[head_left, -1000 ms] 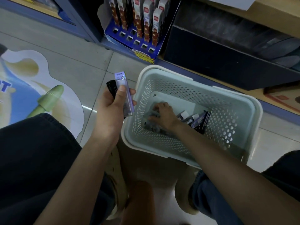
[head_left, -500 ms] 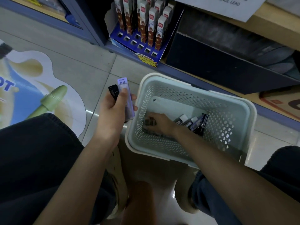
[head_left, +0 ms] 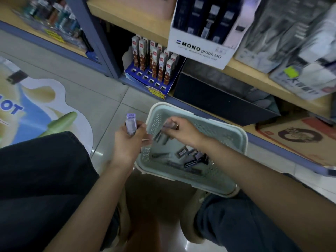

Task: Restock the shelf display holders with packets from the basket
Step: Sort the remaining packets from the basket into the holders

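Your left hand (head_left: 127, 144) gripped packets (head_left: 131, 124) beside the basket (head_left: 227, 139); your right hand (head_left: 181, 130) pinched a bunch (head_left: 161, 137) over it. Several lay inside; the holder (head_left: 145, 84) beyond it showed empty slots.

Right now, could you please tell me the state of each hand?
Left hand: closed, gripping a purple packet.
Right hand: closed, pinching blurred dark packets over the basket.

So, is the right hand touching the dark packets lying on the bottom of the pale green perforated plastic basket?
Apart. The head view shows the right hand up near the basket rim, with a gap to the lying packets.
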`<state>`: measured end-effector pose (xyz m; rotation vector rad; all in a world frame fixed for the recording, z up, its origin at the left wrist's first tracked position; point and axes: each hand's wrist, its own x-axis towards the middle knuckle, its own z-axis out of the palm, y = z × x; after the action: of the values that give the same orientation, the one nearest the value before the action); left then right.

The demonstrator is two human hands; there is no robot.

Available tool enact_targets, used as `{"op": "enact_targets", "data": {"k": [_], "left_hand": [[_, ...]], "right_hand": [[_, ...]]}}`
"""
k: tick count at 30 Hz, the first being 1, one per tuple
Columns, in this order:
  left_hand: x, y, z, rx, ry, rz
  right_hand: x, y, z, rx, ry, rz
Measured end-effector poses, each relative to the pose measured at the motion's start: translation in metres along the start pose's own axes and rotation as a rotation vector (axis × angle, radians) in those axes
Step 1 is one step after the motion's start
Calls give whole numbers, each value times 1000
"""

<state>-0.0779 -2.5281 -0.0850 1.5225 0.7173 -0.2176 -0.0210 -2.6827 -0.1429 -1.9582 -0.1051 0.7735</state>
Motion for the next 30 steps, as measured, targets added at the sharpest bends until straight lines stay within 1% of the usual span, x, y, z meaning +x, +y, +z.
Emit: {"op": "enact_targets", "data": {"k": [2, 4, 6, 9, 14, 18, 21, 25, 27, 30], "left_hand": [[-3, 2, 2, 19, -26, 34], [-11, 9, 6, 22, -74, 36], [-23, 19, 11, -39, -166, 35], [-41, 38, 19, -69, -298, 101], [-67, 66, 30, -81, -336, 201], [-85, 97, 43, -46, -386, 287], [-93, 125, 54, 3, -408, 349], [-92, 158, 66, 68, -464, 371], [-88, 169, 69, 88, -504, 377], [-79, 177, 72, 146, -539, 390]], "right_hand": [[-12, -27, -15, 78, -2, -26], [-26, -54, -28, 100, -10, -54], [-42, -76, -39, 104, -9, -97], [-68, -101, -50, 98, 7, -142], [-109, -124, -72, 153, 77, -179], [-136, -135, -95, 180, 220, -200], [-152, -140, -115, 279, 398, -205], [-156, -144, -140, 290, 662, -170], [-153, -147, -147, 327, 723, -140], [-148, -153, -151, 320, 705, -138]]}}
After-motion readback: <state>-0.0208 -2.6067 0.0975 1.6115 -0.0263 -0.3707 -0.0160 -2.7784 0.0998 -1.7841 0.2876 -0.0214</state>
